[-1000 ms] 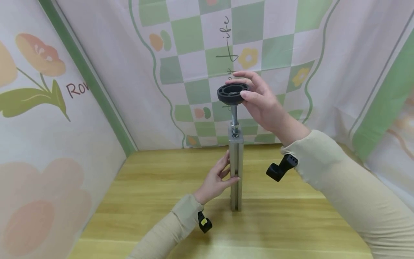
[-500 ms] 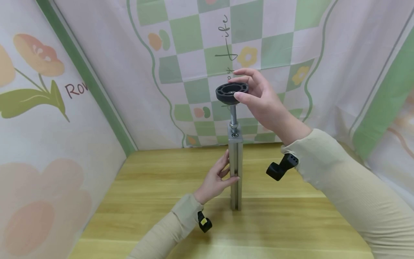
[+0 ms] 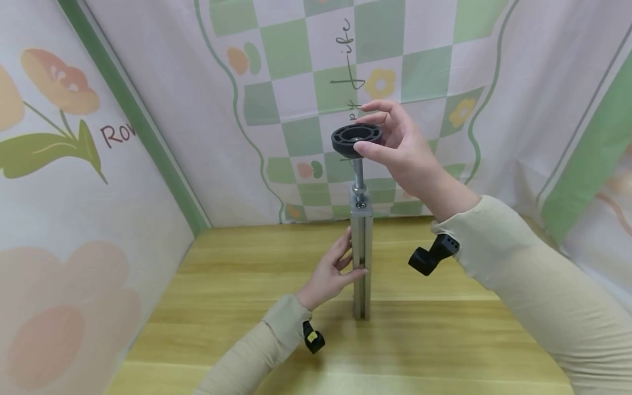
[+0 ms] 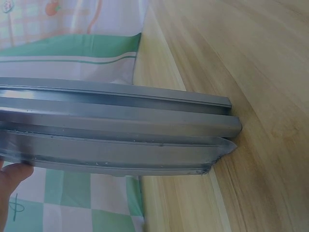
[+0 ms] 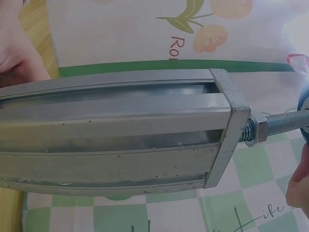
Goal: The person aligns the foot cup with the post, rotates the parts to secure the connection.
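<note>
An aluminium profile (image 3: 362, 241) with slots along its sides stands upright on the wooden table. Its top carries an end plate (image 5: 231, 125), from which a threaded rod (image 3: 358, 174) with a nut (image 5: 261, 128) rises. A black, round levelling foot (image 3: 344, 146) caps the rod. My left hand (image 3: 326, 278) grips the profile partway up, thumb across the near side. My right hand (image 3: 410, 151) holds the foot by its rim, with the thumb at the front and other fingers behind, partly hidden. In the left wrist view, the profile's lower end (image 4: 222, 145) meets the table.
The wooden table (image 3: 222, 263) extends around the profile. A printed curtain (image 3: 291, 99) hangs behind it, and another printed cloth (image 3: 64, 219) covers the left side. Each sleeve bears a black wrist camera mount (image 3: 432, 255).
My right thumb has slid leftward along the front of the foot's rim. The left hand keeps its grip, and the profile stays upright in place.
</note>
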`<state>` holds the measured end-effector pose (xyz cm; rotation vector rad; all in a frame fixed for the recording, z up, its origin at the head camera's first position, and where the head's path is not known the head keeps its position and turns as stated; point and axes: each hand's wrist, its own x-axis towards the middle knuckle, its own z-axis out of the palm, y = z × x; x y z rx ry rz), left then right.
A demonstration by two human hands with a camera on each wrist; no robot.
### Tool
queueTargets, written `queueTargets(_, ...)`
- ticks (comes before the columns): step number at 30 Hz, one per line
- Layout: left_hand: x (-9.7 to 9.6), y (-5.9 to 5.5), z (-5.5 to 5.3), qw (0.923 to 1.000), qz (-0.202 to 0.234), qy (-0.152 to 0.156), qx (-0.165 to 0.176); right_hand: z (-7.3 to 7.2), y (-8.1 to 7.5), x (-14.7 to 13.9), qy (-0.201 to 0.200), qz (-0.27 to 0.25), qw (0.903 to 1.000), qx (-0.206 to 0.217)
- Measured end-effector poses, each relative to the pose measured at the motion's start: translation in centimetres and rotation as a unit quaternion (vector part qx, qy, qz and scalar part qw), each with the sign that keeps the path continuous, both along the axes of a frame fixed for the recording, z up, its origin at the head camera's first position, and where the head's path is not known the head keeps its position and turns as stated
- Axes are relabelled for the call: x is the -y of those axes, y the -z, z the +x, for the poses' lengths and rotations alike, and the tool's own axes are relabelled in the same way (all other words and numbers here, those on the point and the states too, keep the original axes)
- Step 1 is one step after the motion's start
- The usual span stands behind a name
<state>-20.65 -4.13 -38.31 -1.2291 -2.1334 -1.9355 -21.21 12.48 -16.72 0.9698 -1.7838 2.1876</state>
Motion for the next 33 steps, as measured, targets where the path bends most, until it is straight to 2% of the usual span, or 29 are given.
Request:
queueTargets(7, -0.1, -0.2, 0.0, 1.0000, 0.003, -0.003, -0.002, 0.4, -0.2, 0.1, 0.027, 0.012, 0.9996, 0.003)
queueTargets(13, 0.0, -0.1, -0.2, 1.0000, 0.002, -0.003, -0.003, 0.5, -0.2, 0.6, 0.095, 0.039, 0.9945, -0.020)
queueTargets(16, 0.1, -0.1, -0.2, 1.0000, -0.001, -0.005, -0.002, 0.7, -0.2, 1.0, 0.145, 0.066, 0.9864, -0.041)
queueTargets(20, 0.2, -0.2, 0.0, 1.0000, -0.004, -0.005, 0.002, 1.0, -0.1, 1.3, 0.207, 0.102, 0.9708, -0.066)
queueTargets(24, 0.2, -0.2, 0.0, 1.0000, -0.004, -0.005, 0.006, 1.1, -0.1, 1.6, 0.246, 0.115, 0.9588, -0.084)
queueTargets(29, 0.2, -0.3, 0.0, 1.0000, -0.004, -0.006, 0.005, 1.3, 0.0, 1.7, 0.266, 0.127, 0.9507, -0.097)
queueTargets(33, 0.2, -0.1, 0.0, 1.0000, -0.003, -0.005, 0.000, 1.2, -0.1, 1.3, 0.248, 0.131, 0.9555, -0.092)
